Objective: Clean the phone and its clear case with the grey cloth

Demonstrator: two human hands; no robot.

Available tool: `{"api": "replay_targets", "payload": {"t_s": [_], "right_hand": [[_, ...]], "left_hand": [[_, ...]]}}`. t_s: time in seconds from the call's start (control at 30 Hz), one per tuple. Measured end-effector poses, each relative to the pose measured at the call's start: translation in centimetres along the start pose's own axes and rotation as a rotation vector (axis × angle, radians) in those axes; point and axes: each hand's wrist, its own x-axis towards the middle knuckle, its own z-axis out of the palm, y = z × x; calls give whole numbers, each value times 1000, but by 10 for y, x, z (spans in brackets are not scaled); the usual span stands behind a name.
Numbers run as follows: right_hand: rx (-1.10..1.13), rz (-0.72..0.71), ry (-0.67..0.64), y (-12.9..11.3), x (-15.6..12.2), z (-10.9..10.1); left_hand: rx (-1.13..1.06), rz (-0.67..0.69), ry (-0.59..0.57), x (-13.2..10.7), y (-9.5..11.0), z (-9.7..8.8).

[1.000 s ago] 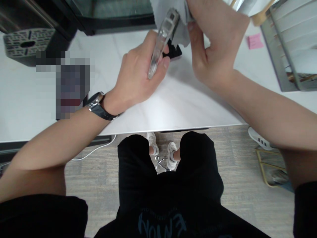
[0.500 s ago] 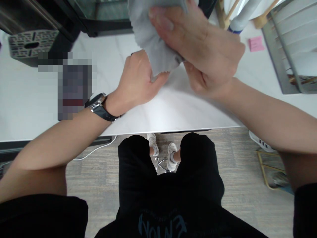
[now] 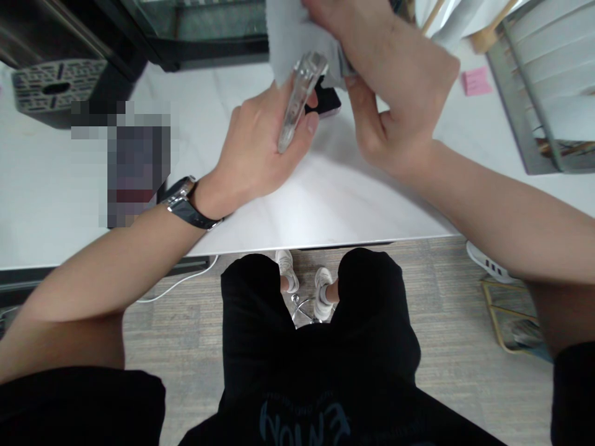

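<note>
White, faintly veined tabletop (image 3: pixel 344 210); pink note (image 3: pixel 476 82) toward right, near metal rack (image 3: pixel 520 127); dark pixelated item (image 3: pixel 134 167) left.

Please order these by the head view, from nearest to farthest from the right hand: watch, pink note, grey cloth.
1. Grey cloth, held in the right hand.
2. Pink note, to the hand's right.
3. Watch, well to its left.

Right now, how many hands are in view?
2: the left hand, holding a clear object, and the right hand beyond it, to its right, holding a grey cloth. Some fingers are hidden; no other hand shows.
</note>
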Motion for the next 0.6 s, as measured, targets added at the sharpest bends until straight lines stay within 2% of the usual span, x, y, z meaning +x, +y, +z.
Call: {"api": "replay_targets", "payload": {"t_s": [0.1,0.17,0.23,0.37,0.47,0.6], "right_hand": [[-303,-404,-98,-7,-1,5],[-414,-538,-99,-10,-1,9],[-471,-552,-76,-11,-2,10],[-592,-448,-63,-14,-5,8],[-566,-393,-28,-12,-5,6],[-546,-378,-54,-8,-4,3]], "left_hand": [[106,10,15,-3,-4,3],[122,23,28,-3,-6,4],[111,20,19,-3,-7,4],[25,-22,11,0,-4,2],[-58,-11,21,2,-2,0],[-67,8,19,3,-2,-1]]}}
